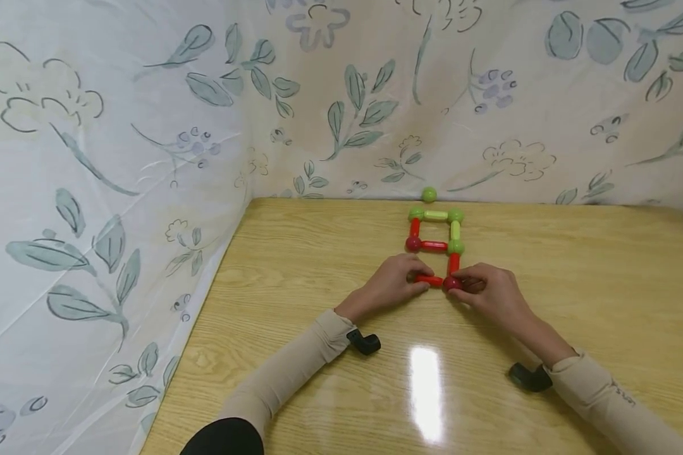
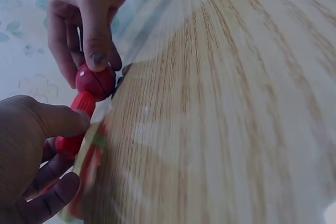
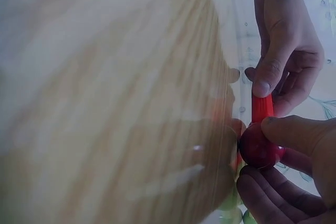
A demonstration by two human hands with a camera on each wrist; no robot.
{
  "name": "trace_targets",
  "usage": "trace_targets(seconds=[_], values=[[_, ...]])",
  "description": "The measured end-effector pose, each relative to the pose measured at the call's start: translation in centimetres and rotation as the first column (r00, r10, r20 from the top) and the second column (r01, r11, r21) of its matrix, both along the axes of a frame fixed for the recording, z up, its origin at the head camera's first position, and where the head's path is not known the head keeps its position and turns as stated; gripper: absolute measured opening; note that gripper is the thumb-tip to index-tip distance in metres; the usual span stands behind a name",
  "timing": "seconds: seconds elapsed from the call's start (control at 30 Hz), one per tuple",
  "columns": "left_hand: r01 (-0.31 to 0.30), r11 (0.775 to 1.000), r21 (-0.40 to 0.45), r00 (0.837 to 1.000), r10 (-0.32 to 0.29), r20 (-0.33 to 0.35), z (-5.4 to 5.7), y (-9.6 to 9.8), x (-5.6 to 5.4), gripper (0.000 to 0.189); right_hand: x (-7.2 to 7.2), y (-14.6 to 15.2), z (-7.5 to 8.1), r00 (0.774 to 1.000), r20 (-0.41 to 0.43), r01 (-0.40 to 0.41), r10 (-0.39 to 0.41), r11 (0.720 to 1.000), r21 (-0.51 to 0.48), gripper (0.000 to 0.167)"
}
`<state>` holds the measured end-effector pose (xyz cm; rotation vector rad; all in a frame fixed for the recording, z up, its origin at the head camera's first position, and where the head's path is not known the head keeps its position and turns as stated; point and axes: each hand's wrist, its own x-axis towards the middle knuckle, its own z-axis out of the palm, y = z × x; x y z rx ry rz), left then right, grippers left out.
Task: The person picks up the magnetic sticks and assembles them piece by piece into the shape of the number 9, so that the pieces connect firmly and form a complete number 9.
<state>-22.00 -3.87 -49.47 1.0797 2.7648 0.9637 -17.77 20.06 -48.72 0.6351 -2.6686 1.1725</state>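
My left hand (image 1: 395, 280) pinches a red rod (image 1: 429, 280) between thumb and fingers. The rod's right end meets a dark red ball (image 1: 451, 284), which my right hand (image 1: 492, 294) holds between thumb and fingertips. In the left wrist view the red rod (image 2: 83, 107) and the dark red ball (image 2: 95, 82) stand end to end. From that ball another red rod (image 1: 454, 263) runs back to a green ball (image 1: 456, 247), a corner of a square of rods and balls. The square has yellow-green rods (image 1: 436, 215) at the back and right, red rods (image 1: 434, 246) at the front and left.
A loose green ball (image 1: 429, 194) sits behind the square, by the table's back edge. A flower-patterned cloth (image 1: 330, 126) hangs behind and to the left of the wooden table (image 1: 296, 240). Dark wrist devices (image 1: 364, 342) stick out below both sleeves.
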Motion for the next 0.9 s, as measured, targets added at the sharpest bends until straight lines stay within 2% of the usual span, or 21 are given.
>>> trace_targets(seconds=[0.47, 0.67, 0.8, 0.9], values=[[-0.011, 1.000, -0.016, 1.000, 0.011, 0.014, 0.4, 0.1, 0.1, 0.022, -0.2, -0.1, 0.4, 0.999, 0.041, -0.007, 0.007, 1.000, -0.017, 0.031], [-0.015, 0.998, 0.061, 0.999, 0.012, 0.040, 0.3, -1.2, 0.0, 0.022, -0.1, -0.1, 0.6, 0.999, 0.055, 0.001, -0.001, 1.000, -0.007, 0.032], [-0.049, 0.993, 0.111, 0.997, 0.041, 0.072, 0.7, -2.4, -0.4, 0.017, 0.0, -0.1, 0.5, 0.999, 0.046, 0.003, -0.003, 1.000, -0.004, 0.032], [-0.100, 0.989, 0.112, 0.994, 0.093, 0.062, 1.4, -3.3, -1.3, 0.016, 0.0, -0.1, 0.5, 0.999, 0.035, -0.001, 0.001, 1.000, -0.005, 0.032]])
